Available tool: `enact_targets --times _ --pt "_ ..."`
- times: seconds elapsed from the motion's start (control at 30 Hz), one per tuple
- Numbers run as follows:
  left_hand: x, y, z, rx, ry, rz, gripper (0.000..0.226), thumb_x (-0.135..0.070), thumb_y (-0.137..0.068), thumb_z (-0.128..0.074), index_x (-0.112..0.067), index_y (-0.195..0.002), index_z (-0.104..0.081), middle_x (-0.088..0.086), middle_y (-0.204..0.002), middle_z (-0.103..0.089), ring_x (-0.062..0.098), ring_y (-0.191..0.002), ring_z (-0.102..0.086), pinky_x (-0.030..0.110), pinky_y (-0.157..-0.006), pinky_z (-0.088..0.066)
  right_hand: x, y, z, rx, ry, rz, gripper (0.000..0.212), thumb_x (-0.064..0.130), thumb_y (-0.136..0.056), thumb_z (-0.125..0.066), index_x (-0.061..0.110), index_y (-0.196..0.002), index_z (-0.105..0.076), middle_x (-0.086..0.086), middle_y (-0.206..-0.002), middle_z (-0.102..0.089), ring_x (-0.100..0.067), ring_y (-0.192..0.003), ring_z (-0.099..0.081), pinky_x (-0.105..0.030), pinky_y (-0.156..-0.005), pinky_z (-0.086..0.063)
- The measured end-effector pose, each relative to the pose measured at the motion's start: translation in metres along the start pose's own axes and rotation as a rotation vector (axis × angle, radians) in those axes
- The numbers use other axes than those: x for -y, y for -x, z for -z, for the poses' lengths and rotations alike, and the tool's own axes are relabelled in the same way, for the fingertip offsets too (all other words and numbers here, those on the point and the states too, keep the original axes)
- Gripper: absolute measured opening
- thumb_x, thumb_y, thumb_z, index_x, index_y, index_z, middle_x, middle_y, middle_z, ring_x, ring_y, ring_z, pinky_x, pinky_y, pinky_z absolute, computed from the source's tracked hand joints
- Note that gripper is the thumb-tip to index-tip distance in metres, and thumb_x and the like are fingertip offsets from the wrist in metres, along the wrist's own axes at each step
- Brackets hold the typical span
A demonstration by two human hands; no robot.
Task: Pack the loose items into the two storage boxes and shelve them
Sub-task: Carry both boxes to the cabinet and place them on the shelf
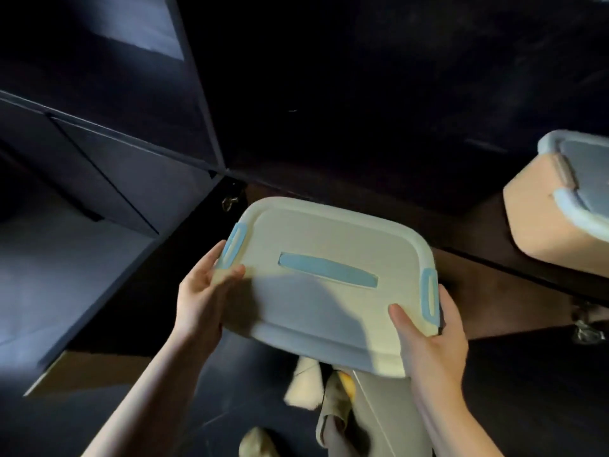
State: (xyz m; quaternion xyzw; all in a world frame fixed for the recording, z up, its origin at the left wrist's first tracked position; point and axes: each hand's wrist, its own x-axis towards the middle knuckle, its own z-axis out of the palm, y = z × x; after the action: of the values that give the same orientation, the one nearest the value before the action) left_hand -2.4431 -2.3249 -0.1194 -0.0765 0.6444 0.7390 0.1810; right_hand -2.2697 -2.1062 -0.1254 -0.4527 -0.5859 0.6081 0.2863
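Observation:
I hold a pale green storage box [316,245] with a closed lid, a blue handle strip and blue side clasps, in front of a dark cabinet opening. My left hand [201,295] grips its left edge near the clasp, thumb on the lid. My right hand [435,344] grips its near right corner, thumb on top. A second box [540,219], peach-coloured with a light blue lid, sits on the shelf at the right, partly cut off by the frame.
An open dark cabinet door [108,133] stands at the left. The brown shelf board [494,291] runs behind the box. A metal hinge [586,328] shows at the right edge. Below the box are my feet in light slippers [303,384] on a dark floor.

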Motion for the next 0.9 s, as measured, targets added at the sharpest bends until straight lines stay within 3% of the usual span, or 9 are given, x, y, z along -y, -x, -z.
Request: enact_targets --times 0.13,0.23,0.33,0.43,0.5,0.6,0.7,0.8,0.9 --pt "0.060 -0.013 0.029 -0.074 -0.030 0.126 0.057 -0.011 -0.072 -0.074 -0.023 -0.125 -0.058 0.004 -0.112 -0.070 0.026 -0.103 -0.065 0.043 -0.094 -0.050 -0.056 -0.004 -0.014 0.059 0.089 -0.111 0.078 0.008 -0.072 -0.082 0.028 -0.139 -0.047 0.014 -0.117 -0.064 0.005 -0.096 -0.063 -0.011 -0.073 -0.048" --pt "0.108 -0.039 0.040 -0.079 -0.130 0.191 0.047 -0.016 -0.069 -0.078 -0.034 -0.110 -0.066 -0.005 -0.103 -0.073 0.012 -0.092 -0.068 0.030 -0.082 -0.052 -0.100 -0.025 -0.024 0.080 0.123 -0.201 0.075 0.006 -0.074 -0.080 0.029 -0.138 -0.046 0.017 -0.109 -0.064 0.008 -0.088 -0.065 -0.014 -0.073 -0.048" --pt "0.169 -0.074 0.041 -0.059 -0.187 0.247 0.037 -0.011 -0.065 -0.079 -0.041 -0.084 -0.072 -0.015 -0.074 -0.072 -0.002 -0.065 -0.066 0.013 -0.057 -0.052 -0.152 -0.060 -0.033 0.108 0.159 -0.281 0.066 0.004 -0.077 -0.077 0.039 -0.126 -0.050 0.017 -0.103 -0.066 0.001 -0.088 -0.067 -0.019 -0.072 -0.052" --pt "0.233 -0.117 0.034 -0.006 -0.316 0.230 0.061 -0.003 -0.065 -0.078 -0.052 -0.096 -0.059 -0.029 -0.075 -0.067 -0.012 -0.067 -0.062 0.008 -0.053 -0.047 -0.209 -0.106 -0.043 0.157 0.186 -0.380 0.062 0.000 -0.080 -0.073 0.029 -0.131 -0.052 0.005 -0.112 -0.068 -0.011 -0.097 -0.067 -0.036 -0.090 -0.053" --pt "0.264 -0.147 0.022 0.056 -0.394 0.213 0.047 -0.019 -0.061 -0.076 -0.050 -0.093 -0.060 -0.019 -0.083 -0.067 -0.002 -0.076 -0.062 0.016 -0.058 -0.048 -0.241 -0.138 -0.050 0.150 0.200 -0.442 0.068 -0.003 -0.080 -0.071 0.022 -0.139 -0.047 -0.002 -0.119 -0.065 -0.018 -0.105 -0.064 -0.042 -0.100 -0.047" --pt "0.315 -0.194 0.004 0.119 -0.434 0.239 0.042 -0.005 -0.070 -0.072 -0.037 -0.096 -0.062 -0.008 -0.087 -0.065 0.013 -0.082 -0.062 0.019 -0.057 -0.045 -0.288 -0.185 -0.061 0.115 0.227 -0.496 0.072 -0.009 -0.080 -0.068 0.020 -0.141 -0.042 -0.005 -0.118 -0.062 -0.025 -0.110 -0.060 -0.046 -0.104 -0.044" --pt "0.350 -0.240 -0.016 0.150 -0.425 0.273 0.054 0.001 -0.075 -0.065 -0.023 -0.122 -0.056 0.002 -0.099 -0.060 0.024 -0.094 -0.058 0.024 -0.062 -0.043 -0.324 -0.231 -0.074 0.090 0.254 -0.523 0.073 -0.007 -0.079 -0.070 0.025 -0.139 -0.044 -0.005 -0.121 -0.060 -0.025 -0.105 -0.061 -0.046 -0.098 -0.048" --pt "0.375 -0.285 -0.032 0.155 -0.445 0.265 0.073 0.003 -0.077 -0.065 -0.025 -0.140 -0.041 0.005 -0.114 -0.053 0.023 -0.099 -0.051 0.026 -0.067 -0.044 -0.358 -0.273 -0.092 0.081 0.284 -0.518 0.072 -0.002 -0.078 -0.073 0.029 -0.137 -0.044 -0.005 -0.118 -0.061 -0.026 -0.099 -0.063 -0.049 -0.086 -0.054" --pt "0.402 -0.318 -0.043 0.143 -0.438 0.263 0.081 0.003 -0.079 -0.065 -0.027 -0.146 -0.030 0.006 -0.131 -0.045 0.024 -0.114 -0.047 0.034 -0.085 -0.046 -0.390 -0.304 -0.111 0.093 0.377 -0.453 0.071 0.008 -0.082 -0.073 0.026 -0.142 -0.039 -0.004 -0.116 -0.059 -0.020 -0.089 -0.061 -0.037 -0.073 -0.055"
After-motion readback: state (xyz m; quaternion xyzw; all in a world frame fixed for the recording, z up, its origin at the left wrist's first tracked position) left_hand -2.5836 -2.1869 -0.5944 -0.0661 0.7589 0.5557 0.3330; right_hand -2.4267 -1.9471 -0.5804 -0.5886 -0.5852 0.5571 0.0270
